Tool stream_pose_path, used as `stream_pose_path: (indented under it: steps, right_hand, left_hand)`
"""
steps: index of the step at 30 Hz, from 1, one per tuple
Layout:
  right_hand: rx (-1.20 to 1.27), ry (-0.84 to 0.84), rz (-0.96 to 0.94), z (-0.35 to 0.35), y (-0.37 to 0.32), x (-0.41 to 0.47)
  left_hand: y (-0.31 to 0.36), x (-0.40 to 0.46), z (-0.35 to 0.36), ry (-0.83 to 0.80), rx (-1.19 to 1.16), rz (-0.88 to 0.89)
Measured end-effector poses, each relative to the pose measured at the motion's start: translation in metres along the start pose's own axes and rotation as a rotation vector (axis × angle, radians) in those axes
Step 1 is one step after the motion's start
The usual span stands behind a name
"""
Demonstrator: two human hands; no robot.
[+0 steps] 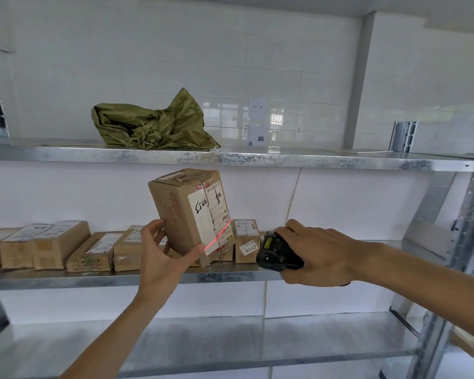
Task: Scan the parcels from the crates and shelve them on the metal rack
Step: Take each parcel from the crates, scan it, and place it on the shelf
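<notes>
My left hand (162, 253) grips a tall brown cardboard parcel (181, 212) by its lower left corner and holds it tilted in front of the middle shelf (66, 279) of the metal rack. A white label with black handwriting faces me. My right hand (318, 253) holds a black handheld scanner (274, 251) just right of the parcel. A red laser line from the scanner crosses the lower part of the label. Several brown parcels (91, 250) lie in a row on the middle shelf behind my hands, one marked 9132 (248, 248).
A crumpled green woven sack (151, 124) lies on the top shelf (312, 160). The lowest visible shelf (230, 340) is bare metal. A rack upright (460, 242) stands at the right, and white tiled wall lies behind.
</notes>
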State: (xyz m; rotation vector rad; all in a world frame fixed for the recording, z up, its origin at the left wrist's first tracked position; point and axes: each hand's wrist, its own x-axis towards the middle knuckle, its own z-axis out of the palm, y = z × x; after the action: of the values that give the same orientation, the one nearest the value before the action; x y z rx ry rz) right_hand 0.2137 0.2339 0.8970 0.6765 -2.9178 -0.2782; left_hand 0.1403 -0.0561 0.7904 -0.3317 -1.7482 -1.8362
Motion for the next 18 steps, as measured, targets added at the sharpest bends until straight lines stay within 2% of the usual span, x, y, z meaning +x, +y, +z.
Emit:
stream_pose_path:
  steps: [12, 18]
  right_hand:
    - [-0.064, -0.026, 0.040, 0.012, 0.010, -0.012]
    - [0.100, 0.127, 0.055, 0.028, 0.043, -0.035]
  left_hand:
    - [-0.002, -0.002, 0.017, -0.061, 0.038, -0.009]
    - [-0.002, -0.013, 0.063, -0.176, 0.008, -0.093]
